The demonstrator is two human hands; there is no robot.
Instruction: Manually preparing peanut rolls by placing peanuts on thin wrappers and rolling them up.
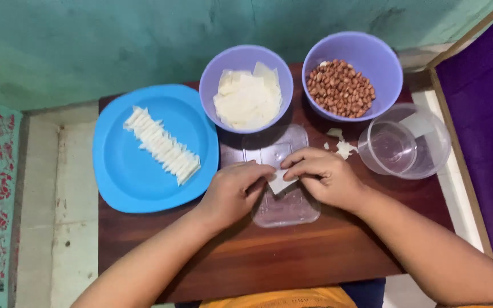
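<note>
Blue plate (121,171) at the table's left carries a slanted row of folded white wrappers (162,145). Next come a purple bowl of wrapper sheets (245,94), a purple bowl of peanuts (351,74) and a clear tub (405,142) near the right edge. Left hand (232,191) and right hand (323,177) meet fingertip to fingertip, pinching one white wrapper (279,182) above a clear lid (281,177). Bare wood (292,256) lies nearer the body.

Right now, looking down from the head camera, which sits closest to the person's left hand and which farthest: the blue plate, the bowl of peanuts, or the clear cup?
From the left hand:
1. Blue plate, just left of it.
2. Bowl of peanuts, up and right.
3. Clear cup, far right.
</note>
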